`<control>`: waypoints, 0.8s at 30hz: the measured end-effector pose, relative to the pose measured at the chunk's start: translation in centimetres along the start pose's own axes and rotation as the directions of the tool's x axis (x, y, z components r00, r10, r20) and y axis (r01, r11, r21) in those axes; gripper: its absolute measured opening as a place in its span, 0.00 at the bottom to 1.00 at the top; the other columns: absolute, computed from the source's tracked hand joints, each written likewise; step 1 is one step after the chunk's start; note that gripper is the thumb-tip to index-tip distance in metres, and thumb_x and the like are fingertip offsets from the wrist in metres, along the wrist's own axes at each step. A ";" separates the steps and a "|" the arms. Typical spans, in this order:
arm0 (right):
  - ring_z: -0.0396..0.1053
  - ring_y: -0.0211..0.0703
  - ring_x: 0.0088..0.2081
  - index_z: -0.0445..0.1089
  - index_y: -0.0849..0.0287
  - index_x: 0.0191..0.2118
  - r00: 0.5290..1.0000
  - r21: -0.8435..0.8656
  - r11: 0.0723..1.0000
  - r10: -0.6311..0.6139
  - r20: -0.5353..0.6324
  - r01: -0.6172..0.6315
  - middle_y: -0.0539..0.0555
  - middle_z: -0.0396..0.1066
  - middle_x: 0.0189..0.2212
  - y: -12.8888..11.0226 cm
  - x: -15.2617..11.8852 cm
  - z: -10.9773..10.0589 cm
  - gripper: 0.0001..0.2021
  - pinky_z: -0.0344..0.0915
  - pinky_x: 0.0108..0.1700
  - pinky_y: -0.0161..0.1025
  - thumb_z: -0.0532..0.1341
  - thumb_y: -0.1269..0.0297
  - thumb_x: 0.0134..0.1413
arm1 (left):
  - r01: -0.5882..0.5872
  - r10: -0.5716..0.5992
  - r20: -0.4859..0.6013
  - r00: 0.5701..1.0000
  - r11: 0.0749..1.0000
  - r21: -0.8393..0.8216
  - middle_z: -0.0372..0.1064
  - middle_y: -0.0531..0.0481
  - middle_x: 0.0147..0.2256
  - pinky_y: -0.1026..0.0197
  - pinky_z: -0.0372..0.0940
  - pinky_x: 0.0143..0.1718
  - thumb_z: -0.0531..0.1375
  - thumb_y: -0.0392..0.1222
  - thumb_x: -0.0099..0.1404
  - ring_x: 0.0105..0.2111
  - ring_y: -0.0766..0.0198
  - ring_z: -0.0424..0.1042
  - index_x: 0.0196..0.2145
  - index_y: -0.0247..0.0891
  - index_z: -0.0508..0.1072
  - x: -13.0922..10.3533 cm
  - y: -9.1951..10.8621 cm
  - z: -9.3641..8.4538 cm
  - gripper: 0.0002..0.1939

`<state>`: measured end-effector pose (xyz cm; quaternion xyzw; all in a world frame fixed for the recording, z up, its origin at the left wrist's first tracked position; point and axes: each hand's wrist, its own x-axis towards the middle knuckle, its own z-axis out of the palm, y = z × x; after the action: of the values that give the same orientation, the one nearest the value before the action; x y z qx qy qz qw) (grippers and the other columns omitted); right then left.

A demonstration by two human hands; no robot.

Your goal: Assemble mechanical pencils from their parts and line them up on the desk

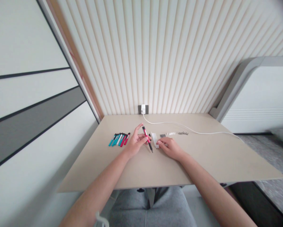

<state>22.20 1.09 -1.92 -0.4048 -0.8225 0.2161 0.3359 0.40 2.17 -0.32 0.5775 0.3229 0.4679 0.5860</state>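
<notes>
My left hand (135, 144) is closed around a red pen (145, 133) with black ends, holding it tilted above the table with its tip pointing down toward me. To the right, my right hand (171, 148) rests low over the table, its fingers bent together at the lower end of a bundle of thin white sticks (153, 137). Whether it pinches one of them is hidden. A small black piece (150, 137) lies just behind the pen, partly covered. Left of my left hand, several pen barrels in red (126, 139), teal (114, 140) and white lie side by side.
Beyond my right hand lie small groups of dark grey parts (163, 135), white parts (171, 133) and metallic-looking springs (183, 133). A white cable (170, 122) runs from a wall charger (143, 109) across the back of the beige table (141, 173) to its right edge.
</notes>
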 end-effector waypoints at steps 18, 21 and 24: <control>0.66 0.40 0.30 0.70 0.57 0.34 0.998 -0.039 0.999 0.025 -0.049 -0.027 0.52 0.72 0.29 0.5 0.1 0.7 0.08 0.61 0.35 0.38 0.57 0.60 0.59 | -0.050 0.047 -0.034 0.998 0.993 -0.108 0.73 0.41 0.45 0.51 0.65 0.50 0.63 0.44 0.62 0.43 0.59 0.75 0.49 0.40 0.58 0.6 -1.1 -0.3 0.22; 0.66 0.41 0.30 0.70 0.57 0.35 0.978 -0.039 0.993 0.100 -0.181 -0.109 0.52 0.72 0.29 1.1 0.2 0.6 0.08 0.61 0.34 0.38 0.57 0.59 0.59 | -0.083 0.074 -0.167 0.983 0.995 -0.049 0.73 0.43 0.43 0.54 0.68 0.45 0.63 0.48 0.61 0.40 0.60 0.75 0.50 0.39 0.61 0.9 -1.1 -0.7 0.23; 0.66 0.41 0.30 0.71 0.56 0.36 0.951 -0.016 0.986 0.153 -0.268 -0.163 0.52 0.72 0.29 1.7 0.3 0.5 0.07 0.61 0.33 0.37 0.58 0.60 0.58 | -0.055 0.065 -0.299 0.952 0.998 0.044 0.72 0.49 0.33 0.59 0.71 0.36 0.61 0.54 0.60 0.30 0.64 0.75 0.49 0.37 0.64 1.2 -1.6 -1.4 0.24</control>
<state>22.60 2.22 -3.21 -0.5010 -0.7389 0.1702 0.4171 -0.21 4.02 -1.82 0.5195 0.3986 0.5620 0.5054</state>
